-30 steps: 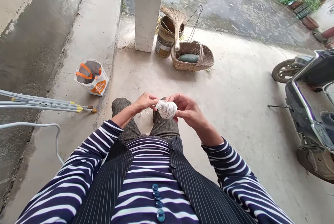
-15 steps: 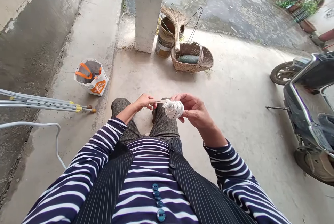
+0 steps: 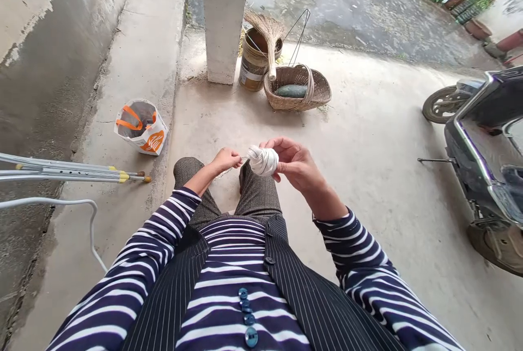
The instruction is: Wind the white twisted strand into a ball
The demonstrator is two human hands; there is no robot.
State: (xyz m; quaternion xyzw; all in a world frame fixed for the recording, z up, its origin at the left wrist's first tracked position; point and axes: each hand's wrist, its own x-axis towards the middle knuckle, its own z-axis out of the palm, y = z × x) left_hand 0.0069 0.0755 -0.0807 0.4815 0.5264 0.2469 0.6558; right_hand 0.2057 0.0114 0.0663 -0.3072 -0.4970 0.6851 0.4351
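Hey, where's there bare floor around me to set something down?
Widest bare floor: past the right hand, between the wicker basket and the scooter. A smaller patch lies between basket and knees. By the pillar it's crowded: bucket, broom and basket bunch together.

Your right hand point(image 3: 296, 164) is holding a white wound bundle point(image 3: 263, 162) between thumb and fingers, and your left hand point(image 3: 226, 160) is pinching a thin strand point(image 3: 244, 159) just beside it. Ahead of you, a wicker basket point(image 3: 286, 103) is sitting on the concrete floor point(image 3: 368, 176), holding a dark green gourd point(image 3: 292, 91). A straw broom point(image 3: 269, 35) is resting across a bucket point(image 3: 250, 67) near a pillar point(image 3: 224, 24). Crutches point(image 3: 73, 169) are jutting in from your left, near an orange-handled bag point(image 3: 153, 142); a scooter point(image 3: 461, 144) is standing on your right.
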